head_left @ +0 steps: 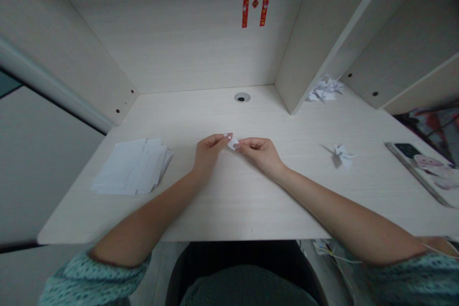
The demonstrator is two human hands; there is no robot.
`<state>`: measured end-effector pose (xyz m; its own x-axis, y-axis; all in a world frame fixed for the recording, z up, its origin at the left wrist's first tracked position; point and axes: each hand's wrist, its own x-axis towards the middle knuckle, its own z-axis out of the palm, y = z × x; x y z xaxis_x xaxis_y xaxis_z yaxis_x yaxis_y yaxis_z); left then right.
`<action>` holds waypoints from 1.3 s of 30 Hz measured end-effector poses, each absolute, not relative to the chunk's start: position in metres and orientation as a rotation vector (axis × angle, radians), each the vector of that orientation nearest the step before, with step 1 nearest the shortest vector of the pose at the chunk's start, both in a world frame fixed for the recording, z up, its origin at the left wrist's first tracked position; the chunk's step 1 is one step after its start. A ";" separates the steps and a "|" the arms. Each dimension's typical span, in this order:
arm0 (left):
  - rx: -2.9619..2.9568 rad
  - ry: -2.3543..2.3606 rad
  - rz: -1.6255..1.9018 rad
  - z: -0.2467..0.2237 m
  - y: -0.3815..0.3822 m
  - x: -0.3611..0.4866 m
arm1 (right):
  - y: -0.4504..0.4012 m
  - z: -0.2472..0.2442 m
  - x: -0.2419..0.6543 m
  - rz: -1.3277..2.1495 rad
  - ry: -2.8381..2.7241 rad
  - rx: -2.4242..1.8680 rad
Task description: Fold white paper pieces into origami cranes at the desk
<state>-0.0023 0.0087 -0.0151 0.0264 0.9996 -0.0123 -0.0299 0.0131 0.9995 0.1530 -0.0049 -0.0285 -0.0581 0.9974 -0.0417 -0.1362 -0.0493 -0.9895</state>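
Observation:
A small piece of folded white paper (233,143) is pinched between my two hands above the middle of the desk. My left hand (212,150) grips its left side with thumb and fingers pressed together. On the right side, my right hand (260,152) holds the paper in a similar pinch. The fingertips of both hands nearly meet and cover part of it, so its exact shape is hard to make out. A stack of white paper sheets (131,167) lies on the desk to the left of my left hand.
On the pale desk (229,215), a folded paper piece (344,155) lies right of my hands. Farther right is a flat device (419,172) with a phone (409,150) on it. More folded papers (325,90) are piled behind the upright divider (311,43). A cable hole (242,97) is at the back.

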 end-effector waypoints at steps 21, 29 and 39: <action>1.432 1.044 1.123 -0.013 0.014 -0.007 | 0.001 -0.031 0.158 1.254 -1.096 -1.041; 1.508 1.006 1.101 -0.020 0.010 -0.004 | 0.001 -0.032 0.159 1.240 -1.126 -1.030; 1.417 0.987 1.160 -0.018 0.004 -0.002 | -0.008 -0.023 0.157 1.019 -1.286 -1.087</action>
